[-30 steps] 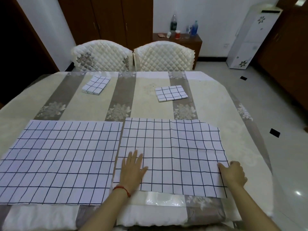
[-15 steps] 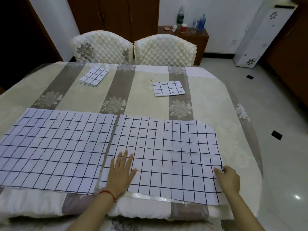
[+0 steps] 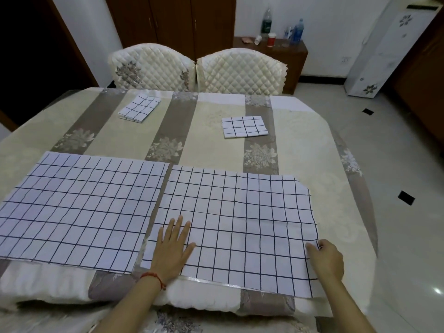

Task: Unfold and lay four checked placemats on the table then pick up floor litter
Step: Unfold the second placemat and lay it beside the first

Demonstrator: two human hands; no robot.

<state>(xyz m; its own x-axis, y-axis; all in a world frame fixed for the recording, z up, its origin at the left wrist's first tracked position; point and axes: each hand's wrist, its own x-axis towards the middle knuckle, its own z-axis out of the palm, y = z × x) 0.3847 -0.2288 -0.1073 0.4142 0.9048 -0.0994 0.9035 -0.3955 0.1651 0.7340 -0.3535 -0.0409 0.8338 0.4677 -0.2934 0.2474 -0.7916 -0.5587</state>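
White checked placemat (image 3: 237, 227) sits unfolded at lower centre-right of the table (image 3: 312, 150), just beside a second open one (image 3: 77, 210) at lower left. Left hand (image 3: 171, 248) lies flat on it, fingers spread. Right hand (image 3: 328, 258) pinches its right edge. Two folded placemats (image 3: 139, 108) (image 3: 244, 126) lie higher up the frame.

The room was evenly and softly lit; a small glare shone on the floor (image 3: 437, 290), and straight lines bent near the edges.
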